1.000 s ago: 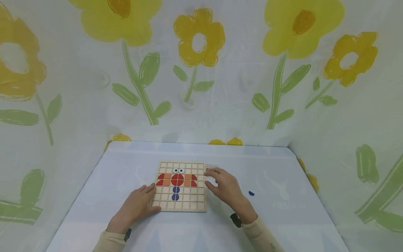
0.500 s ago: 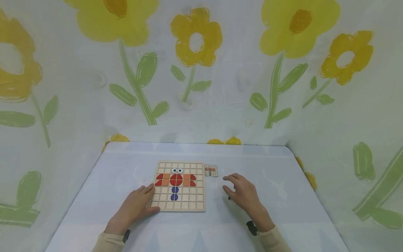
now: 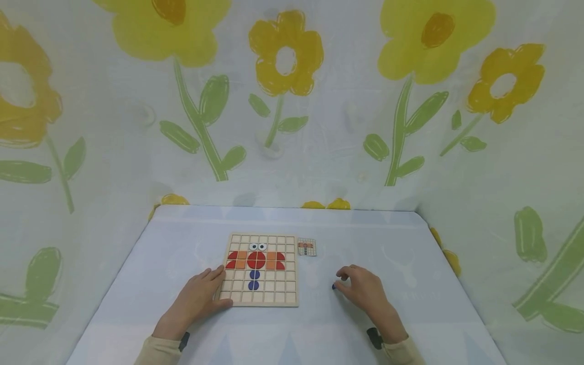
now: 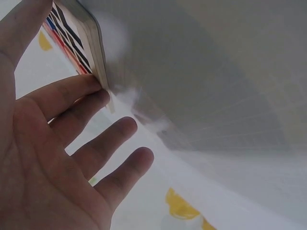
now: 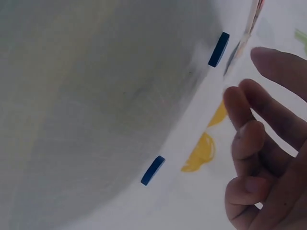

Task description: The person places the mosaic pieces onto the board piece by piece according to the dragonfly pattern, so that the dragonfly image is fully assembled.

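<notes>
A pale wooden grid board (image 3: 272, 298) lies flat on the table, with eye tiles (image 3: 257, 247), red and orange tiles (image 3: 256, 260) and blue half-round tiles (image 3: 254, 280) set in it. My left hand (image 3: 198, 301) rests along its left edge, thumb by the near corner. The left wrist view has that hand (image 4: 62, 148) with fingers mostly straight, fingertips touching the board's side. To the right of the board, my right hand (image 3: 362, 289) hovers by a small blue piece (image 3: 334, 286). In the right wrist view, two blue pieces (image 5: 219, 49) lie apart from its loosely bent fingers (image 5: 240, 103).
A small pattern card (image 3: 307, 247) with a matching design lies against the board's upper right side. White cloth covers the table (image 3: 274, 337), and a flower-printed curtain (image 3: 319, 167) encloses its back and sides.
My right hand has moved right and toward me, away from the card and the board's right edge, to the blue piece. The card now shows fully. My left hand stays on the board.
</notes>
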`<action>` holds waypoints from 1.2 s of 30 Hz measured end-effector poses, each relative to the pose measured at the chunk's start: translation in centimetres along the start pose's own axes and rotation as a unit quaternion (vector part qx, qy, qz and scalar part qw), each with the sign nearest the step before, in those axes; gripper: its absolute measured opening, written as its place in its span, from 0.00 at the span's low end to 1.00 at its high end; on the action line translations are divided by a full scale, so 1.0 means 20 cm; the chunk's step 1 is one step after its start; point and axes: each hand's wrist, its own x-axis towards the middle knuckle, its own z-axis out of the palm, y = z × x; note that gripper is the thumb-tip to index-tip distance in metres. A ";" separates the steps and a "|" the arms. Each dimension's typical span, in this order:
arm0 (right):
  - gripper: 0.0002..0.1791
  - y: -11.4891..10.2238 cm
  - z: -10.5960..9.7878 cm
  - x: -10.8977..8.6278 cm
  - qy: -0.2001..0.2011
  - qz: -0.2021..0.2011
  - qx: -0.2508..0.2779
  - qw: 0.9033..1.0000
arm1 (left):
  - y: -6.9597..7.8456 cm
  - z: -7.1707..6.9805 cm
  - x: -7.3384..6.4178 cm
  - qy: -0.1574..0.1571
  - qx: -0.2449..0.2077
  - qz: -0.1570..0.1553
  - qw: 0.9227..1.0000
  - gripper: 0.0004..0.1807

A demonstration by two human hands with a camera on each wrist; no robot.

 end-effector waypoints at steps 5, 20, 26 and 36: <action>0.10 0.00 0.01 0.00 -0.051 0.020 -0.001 0.999 | 0.00 0.00 0.00 0.001 0.001 -0.002 1.000 0.50; 0.10 -0.05 0.03 0.02 -0.075 -0.008 -0.008 0.997 | 0.00 0.00 0.00 -0.002 -0.004 -0.003 1.000 0.50; 0.10 -0.09 0.05 0.03 -0.071 -0.022 -0.028 0.997 | 0.00 0.00 0.00 -0.003 -0.003 -0.004 1.000 0.50; 0.09 -0.12 0.05 0.04 -0.077 -0.020 -0.039 0.996 | 0.00 0.01 0.00 -0.001 0.000 -0.009 1.000 0.50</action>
